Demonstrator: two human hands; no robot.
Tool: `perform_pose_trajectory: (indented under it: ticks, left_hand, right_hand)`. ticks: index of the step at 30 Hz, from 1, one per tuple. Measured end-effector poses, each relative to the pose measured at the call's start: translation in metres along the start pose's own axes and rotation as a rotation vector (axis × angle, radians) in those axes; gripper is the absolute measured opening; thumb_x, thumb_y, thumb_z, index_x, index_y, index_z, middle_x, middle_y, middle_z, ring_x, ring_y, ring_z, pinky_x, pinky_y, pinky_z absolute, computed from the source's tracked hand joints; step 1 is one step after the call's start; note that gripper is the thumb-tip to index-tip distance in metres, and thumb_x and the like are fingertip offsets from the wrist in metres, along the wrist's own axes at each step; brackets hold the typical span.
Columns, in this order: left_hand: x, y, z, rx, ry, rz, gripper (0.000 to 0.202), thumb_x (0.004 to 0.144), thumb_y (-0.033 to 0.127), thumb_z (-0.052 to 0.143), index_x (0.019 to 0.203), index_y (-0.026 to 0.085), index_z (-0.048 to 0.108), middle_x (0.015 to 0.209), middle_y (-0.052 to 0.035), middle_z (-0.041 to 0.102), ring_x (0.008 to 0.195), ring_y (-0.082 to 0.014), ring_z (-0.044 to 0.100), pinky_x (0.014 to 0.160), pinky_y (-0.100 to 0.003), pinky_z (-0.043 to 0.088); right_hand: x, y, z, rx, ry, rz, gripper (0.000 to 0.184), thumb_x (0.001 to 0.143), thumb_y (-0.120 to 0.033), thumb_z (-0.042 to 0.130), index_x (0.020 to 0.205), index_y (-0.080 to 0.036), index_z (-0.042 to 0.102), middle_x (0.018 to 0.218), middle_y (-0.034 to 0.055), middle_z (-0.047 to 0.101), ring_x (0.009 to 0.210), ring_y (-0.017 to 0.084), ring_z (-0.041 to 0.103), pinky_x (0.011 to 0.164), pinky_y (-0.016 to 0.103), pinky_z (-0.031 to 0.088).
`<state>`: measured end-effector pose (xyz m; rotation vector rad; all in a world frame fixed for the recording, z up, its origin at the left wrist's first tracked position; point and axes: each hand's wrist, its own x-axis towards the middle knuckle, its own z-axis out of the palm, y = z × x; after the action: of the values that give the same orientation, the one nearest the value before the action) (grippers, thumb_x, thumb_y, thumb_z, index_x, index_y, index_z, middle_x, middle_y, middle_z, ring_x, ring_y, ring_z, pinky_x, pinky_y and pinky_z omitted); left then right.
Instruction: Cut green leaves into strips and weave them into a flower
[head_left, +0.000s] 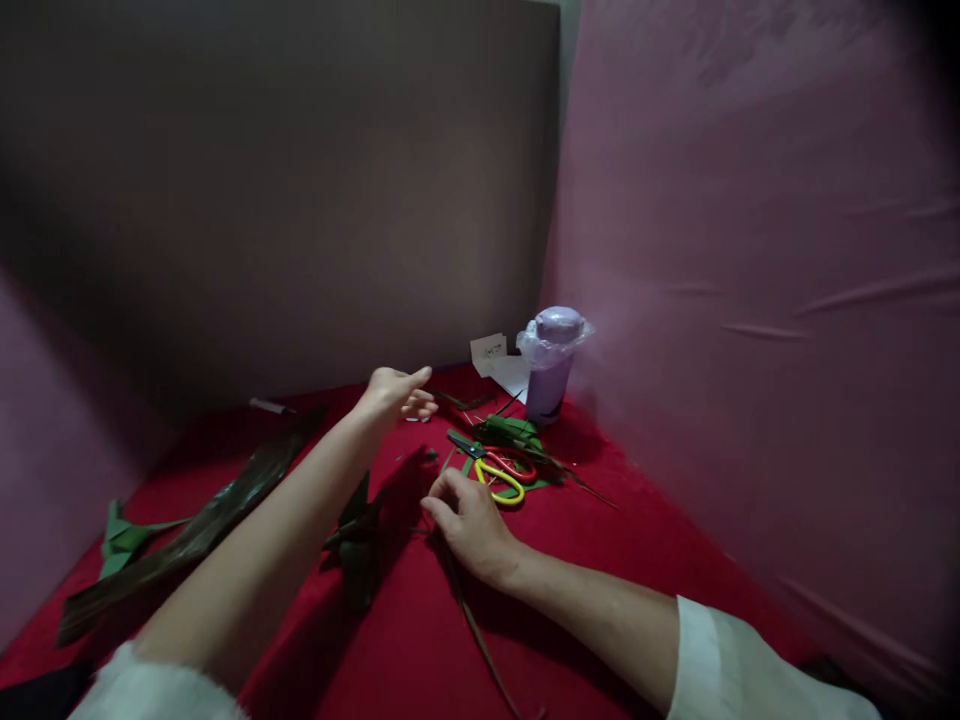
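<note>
Seen from the head camera, two bare arms reach over a table covered in bright red cloth (637, 540). The right hand (466, 515) is closed at thumb and forefinger, seemingly pinching a long, thin brown stem (472, 622) that trails towards the near edge; a fingertip hold probably suits something so slender. The left hand (401, 393) is raised farther forward, thumb out and fingers loosely parted, with nothing visible in it. Just beyond the right hand lie scissors with one red and one yellow handle (480, 455), handles turned towards the person, presumably for easy reach. They sit beside folded green leaf pieces (514, 430). A lavender tumbler draped in clear plastic (550, 385) stands upright behind (likely kept there to spare working room). At left, a long, dark brown strip (225, 520) lies flat.
</note>
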<state>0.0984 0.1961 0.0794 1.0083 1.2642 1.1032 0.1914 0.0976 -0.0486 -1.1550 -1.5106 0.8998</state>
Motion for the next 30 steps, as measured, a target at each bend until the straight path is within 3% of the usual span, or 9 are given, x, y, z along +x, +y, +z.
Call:
perform_pose_trajectory:
  ticks: [2,6,9,13,18,22,26,28,30]
  left_hand:
    - [-0.023,-0.004,-0.015,0.016,0.062,0.13,0.022,0.068,0.02,0.072,0.085,0.009,0.064,0.065,-0.0046,0.065,0.046,-0.009,0.054,0.043,-0.02,0.039]
    - [-0.082,-0.03,-0.053,0.087,0.158,0.334,0.016,0.064,0.024,0.074,0.074,0.015,0.066,0.051,0.0042,0.059,0.04,-0.0041,0.046,0.038,-0.014,0.03]
    - [-0.11,-0.061,-0.069,0.087,0.09,0.186,0.019,0.068,0.031,0.071,0.068,0.014,0.064,0.048,0.0044,0.056,0.035,-0.0028,0.039,0.034,-0.014,0.026]
    - [-0.123,-0.086,-0.075,-0.065,-0.095,0.049,0.024,0.07,0.032,0.07,0.086,0.016,0.067,0.065,-0.0005,0.064,0.042,-0.0042,0.047,0.038,-0.015,0.031]
    - [-0.132,-0.096,-0.084,-0.17,-0.102,-0.005,0.019,0.067,0.03,0.073,0.069,0.015,0.061,0.052,0.0048,0.053,0.037,-0.0031,0.042,0.034,-0.014,0.028]
    - [-0.131,-0.105,-0.091,-0.201,-0.102,-0.006,0.02,0.068,0.03,0.071,0.068,0.014,0.06,0.051,0.0035,0.054,0.036,-0.0046,0.043,0.031,-0.015,0.03]
    - [-0.129,-0.106,-0.095,-0.222,-0.063,0.018,0.018,0.069,0.029,0.07,0.069,0.014,0.06,0.053,0.0033,0.056,0.038,-0.0053,0.045,0.03,-0.014,0.03]
    - [-0.129,-0.102,-0.097,-0.247,-0.033,0.026,0.017,0.069,0.027,0.071,0.07,0.014,0.06,0.057,0.0023,0.059,0.041,-0.0057,0.048,0.031,-0.014,0.031]
    - [-0.131,-0.097,-0.098,-0.267,-0.013,0.03,0.014,0.069,0.025,0.07,0.071,0.013,0.062,0.063,-0.0001,0.063,0.043,-0.0055,0.05,0.033,-0.013,0.032]
  right_hand:
    - [0.003,0.001,0.0,0.08,0.022,0.027,0.005,0.074,-0.017,0.054,0.079,-0.02,0.053,0.064,-0.0033,0.053,0.061,0.013,0.05,0.059,0.024,0.038]
    - [0.005,-0.006,-0.003,0.276,0.031,0.083,0.018,0.076,-0.024,0.052,0.092,-0.019,0.046,0.064,-0.0043,0.053,0.055,0.011,0.051,0.053,0.022,0.039]
    - [-0.002,-0.023,-0.006,0.38,-0.019,0.085,0.021,0.075,-0.028,0.055,0.09,-0.019,0.044,0.063,-0.0046,0.055,0.055,0.01,0.052,0.054,0.022,0.039]
    - [-0.02,-0.043,-0.004,0.539,-0.191,0.094,0.022,0.072,-0.025,0.063,0.086,-0.018,0.049,0.061,-0.0053,0.056,0.054,0.009,0.051,0.054,0.022,0.038]
    - [-0.039,-0.042,0.01,0.543,-0.315,0.136,0.021,0.073,-0.024,0.067,0.085,-0.017,0.051,0.062,-0.0049,0.056,0.053,0.007,0.047,0.052,0.02,0.035]
    - [-0.045,-0.035,0.019,0.508,-0.37,0.162,0.023,0.076,-0.031,0.065,0.087,-0.018,0.05,0.062,-0.0038,0.057,0.049,0.007,0.044,0.047,0.019,0.033]
    - [-0.026,-0.037,-0.001,0.121,-0.322,0.011,0.027,0.089,-0.039,0.044,0.077,-0.017,0.054,0.067,0.0008,0.058,0.053,0.01,0.048,0.052,0.023,0.038]
    - [-0.007,-0.039,-0.025,-0.358,-0.169,-0.124,0.031,0.092,-0.035,0.038,0.073,-0.017,0.056,0.067,0.0026,0.059,0.058,0.011,0.05,0.056,0.024,0.037]
    - [0.013,-0.037,-0.051,-0.947,-0.138,-0.088,0.035,0.092,-0.032,0.033,0.073,-0.017,0.059,0.065,0.0035,0.059,0.057,0.012,0.049,0.053,0.024,0.033]
